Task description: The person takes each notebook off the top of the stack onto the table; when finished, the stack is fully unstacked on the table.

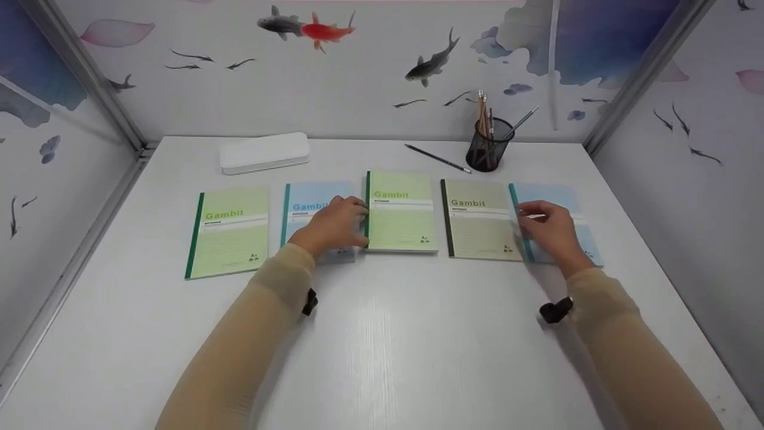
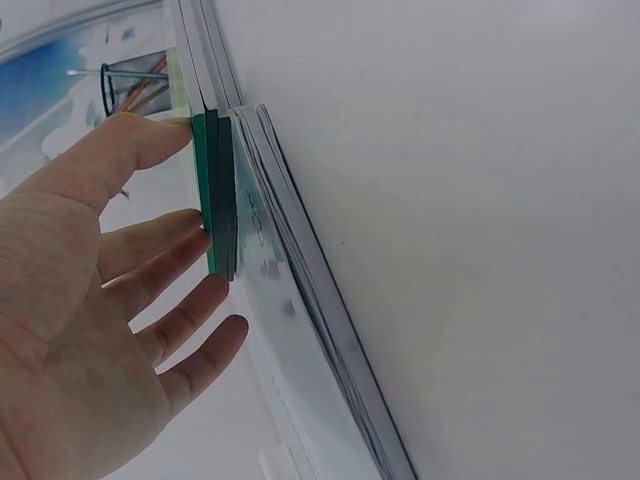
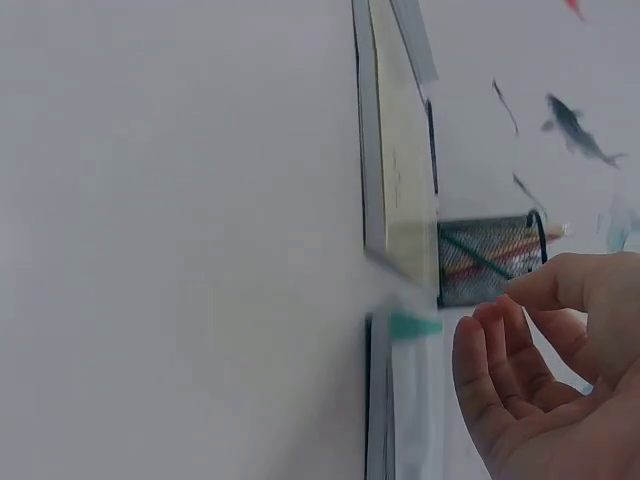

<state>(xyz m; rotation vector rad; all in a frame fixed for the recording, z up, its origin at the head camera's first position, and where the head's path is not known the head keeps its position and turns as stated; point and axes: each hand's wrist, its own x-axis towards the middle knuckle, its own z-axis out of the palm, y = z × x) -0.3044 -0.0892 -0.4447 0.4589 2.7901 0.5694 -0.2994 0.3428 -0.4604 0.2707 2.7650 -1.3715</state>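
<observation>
My left hand [image 1: 337, 224] reaches over the left blue notebook [image 1: 292, 230], with the thumb and some fingertips at the green spine of the middle green notebook [image 1: 400, 230]. In the left wrist view this spine [image 2: 203, 190] shows a darker band below it, and the fingers [image 2: 150, 240] are spread and fairly straight. Above the left edge of the right blue notebook [image 1: 555, 192] hovers my right hand [image 1: 552, 230], loosely bent and holding nothing. The grey-beige notebook [image 1: 480, 230] lies just left of it. Another green notebook [image 1: 230, 239] is at the far left of the row.
Behind the notebooks stand a white case [image 1: 265, 155] at the left and a black mesh cup [image 1: 486, 156] with pencils at the right. A dark pencil [image 1: 439, 159] lies beside the cup. Patterned panels enclose the white table [image 1: 382, 346] at the back and sides.
</observation>
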